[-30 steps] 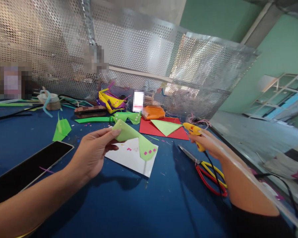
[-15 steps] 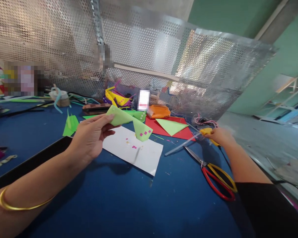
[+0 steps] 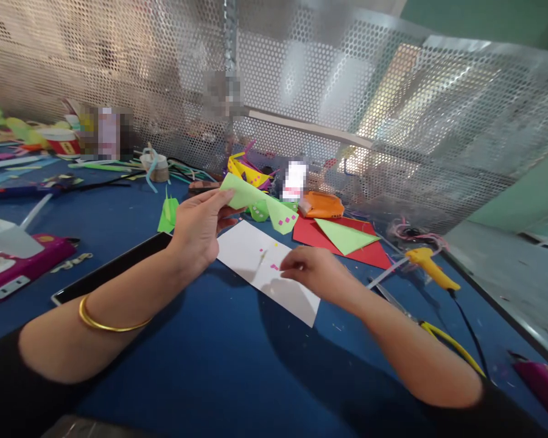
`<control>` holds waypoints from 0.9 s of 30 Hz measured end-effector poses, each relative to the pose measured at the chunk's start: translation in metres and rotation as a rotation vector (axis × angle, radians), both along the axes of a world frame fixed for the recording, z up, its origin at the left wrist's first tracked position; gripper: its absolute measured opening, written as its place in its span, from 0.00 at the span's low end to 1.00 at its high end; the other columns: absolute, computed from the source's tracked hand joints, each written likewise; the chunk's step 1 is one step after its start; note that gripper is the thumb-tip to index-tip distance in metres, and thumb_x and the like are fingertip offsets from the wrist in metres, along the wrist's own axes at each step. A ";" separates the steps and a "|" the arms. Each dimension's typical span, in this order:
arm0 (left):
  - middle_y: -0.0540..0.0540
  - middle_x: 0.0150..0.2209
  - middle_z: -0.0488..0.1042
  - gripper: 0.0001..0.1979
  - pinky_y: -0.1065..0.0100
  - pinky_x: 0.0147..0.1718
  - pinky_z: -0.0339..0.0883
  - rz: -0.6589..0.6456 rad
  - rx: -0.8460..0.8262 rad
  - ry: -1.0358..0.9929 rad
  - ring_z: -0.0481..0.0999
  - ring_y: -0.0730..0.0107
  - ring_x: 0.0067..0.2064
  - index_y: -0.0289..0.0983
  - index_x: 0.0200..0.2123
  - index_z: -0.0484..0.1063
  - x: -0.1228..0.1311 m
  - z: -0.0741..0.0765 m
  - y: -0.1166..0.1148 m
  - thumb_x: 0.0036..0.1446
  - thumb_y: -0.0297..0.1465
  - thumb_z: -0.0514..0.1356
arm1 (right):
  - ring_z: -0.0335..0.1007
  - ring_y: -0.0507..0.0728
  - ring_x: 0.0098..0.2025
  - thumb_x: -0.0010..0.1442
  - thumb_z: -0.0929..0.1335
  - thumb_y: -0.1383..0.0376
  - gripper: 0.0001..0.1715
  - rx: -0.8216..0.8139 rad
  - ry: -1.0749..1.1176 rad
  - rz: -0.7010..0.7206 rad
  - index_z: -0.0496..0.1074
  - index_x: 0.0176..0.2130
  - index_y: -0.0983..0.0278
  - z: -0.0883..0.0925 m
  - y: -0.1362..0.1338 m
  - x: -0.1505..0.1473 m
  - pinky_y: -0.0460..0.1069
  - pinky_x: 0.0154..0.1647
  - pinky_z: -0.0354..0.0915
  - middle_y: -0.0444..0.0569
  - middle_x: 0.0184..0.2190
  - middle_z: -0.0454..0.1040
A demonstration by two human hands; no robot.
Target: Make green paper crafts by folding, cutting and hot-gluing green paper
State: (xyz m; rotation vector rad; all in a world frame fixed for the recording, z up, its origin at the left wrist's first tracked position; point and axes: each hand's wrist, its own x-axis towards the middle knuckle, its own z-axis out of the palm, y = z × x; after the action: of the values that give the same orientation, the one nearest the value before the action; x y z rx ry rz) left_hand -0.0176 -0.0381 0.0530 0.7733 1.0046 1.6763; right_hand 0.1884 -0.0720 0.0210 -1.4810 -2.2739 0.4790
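My left hand (image 3: 198,228) is closed on a light green folded paper shape (image 3: 246,193), pinching its left end between thumb and fingers. Pink squares dot the shape's right-hand point, which hangs above a white sheet (image 3: 251,255). Over the right part of that sheet is my right hand (image 3: 317,274), its fingers bent and slightly apart with nothing visible in them. Small pink pieces (image 3: 274,266) lie on the sheet near its fingertips. A yellow glue gun (image 3: 432,267) with a clear glue stick rests to the right of this hand.
Yellow-handled scissors (image 3: 452,344) lie partly behind my right forearm. A light green paper triangle (image 3: 347,236) sits on red paper (image 3: 374,255), near an orange packet (image 3: 324,205). Behind stands a perforated metal screen (image 3: 301,79). A black flat object (image 3: 114,267) lies at left.
My right hand has let go of the yellow glue gun and moved left over the white sheet. My left hand still holds the green paper shape. The view has swung left.
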 end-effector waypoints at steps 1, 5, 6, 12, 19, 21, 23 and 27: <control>0.48 0.27 0.79 0.03 0.74 0.21 0.63 0.006 0.006 -0.007 0.78 0.69 0.29 0.39 0.25 0.77 -0.001 0.000 0.002 0.43 0.27 0.68 | 0.72 0.54 0.32 0.53 0.72 0.65 0.02 -0.034 -0.029 -0.001 0.77 0.32 0.58 -0.007 0.009 -0.014 0.48 0.31 0.64 0.44 0.31 0.77; 0.49 0.27 0.79 0.04 0.74 0.22 0.63 0.006 0.020 -0.031 0.78 0.69 0.28 0.38 0.25 0.77 -0.004 0.001 0.003 0.42 0.27 0.68 | 0.70 0.54 0.32 0.54 0.71 0.68 0.03 -0.010 -0.058 -0.061 0.76 0.31 0.60 -0.029 0.051 -0.040 0.48 0.31 0.59 0.45 0.31 0.76; 0.49 0.27 0.79 0.04 0.74 0.22 0.64 0.002 0.020 -0.036 0.78 0.69 0.28 0.38 0.26 0.77 -0.004 0.002 0.003 0.42 0.27 0.68 | 0.70 0.54 0.33 0.54 0.71 0.68 0.02 -0.008 -0.058 -0.061 0.75 0.31 0.60 -0.032 0.060 -0.041 0.48 0.31 0.59 0.45 0.31 0.76; 0.47 0.27 0.79 0.03 0.75 0.22 0.63 -0.043 -0.014 -0.019 0.78 0.70 0.28 0.37 0.27 0.77 -0.003 0.003 -0.002 0.44 0.28 0.67 | 0.69 0.53 0.36 0.53 0.70 0.69 0.04 -0.024 -0.041 0.019 0.72 0.29 0.58 -0.042 0.082 -0.037 0.46 0.33 0.58 0.41 0.32 0.74; 0.47 0.26 0.79 0.06 0.74 0.22 0.64 -0.061 -0.005 -0.015 0.77 0.70 0.28 0.36 0.28 0.77 -0.002 0.001 -0.003 0.42 0.30 0.68 | 0.68 0.52 0.36 0.53 0.68 0.71 0.05 -0.061 -0.029 0.094 0.70 0.28 0.60 -0.045 0.086 -0.034 0.46 0.34 0.60 0.41 0.31 0.73; 0.47 0.27 0.79 0.06 0.74 0.22 0.64 -0.071 -0.007 -0.011 0.78 0.70 0.28 0.36 0.28 0.77 -0.001 0.000 -0.003 0.43 0.30 0.68 | 0.68 0.52 0.36 0.53 0.67 0.71 0.06 -0.055 -0.023 0.103 0.69 0.28 0.61 -0.045 0.085 -0.035 0.46 0.35 0.60 0.41 0.32 0.73; 0.47 0.27 0.79 0.06 0.75 0.22 0.63 -0.081 -0.011 -0.005 0.78 0.71 0.28 0.37 0.28 0.78 -0.001 -0.001 -0.004 0.43 0.30 0.68 | 0.68 0.52 0.37 0.53 0.67 0.72 0.06 -0.037 -0.013 0.116 0.69 0.28 0.61 -0.045 0.083 -0.035 0.46 0.37 0.61 0.42 0.32 0.73; 0.48 0.28 0.79 0.05 0.75 0.23 0.64 -0.098 -0.010 0.009 0.78 0.71 0.29 0.38 0.28 0.78 0.000 -0.002 -0.005 0.44 0.31 0.68 | 0.67 0.52 0.38 0.53 0.68 0.70 0.05 -0.013 0.010 0.123 0.69 0.27 0.62 -0.048 0.083 -0.034 0.47 0.40 0.61 0.42 0.31 0.72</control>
State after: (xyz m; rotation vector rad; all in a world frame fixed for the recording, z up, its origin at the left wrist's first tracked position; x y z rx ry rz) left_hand -0.0178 -0.0431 0.0508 0.8111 0.9655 1.5835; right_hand 0.1543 0.0108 -0.0274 -1.3464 -2.3683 0.5362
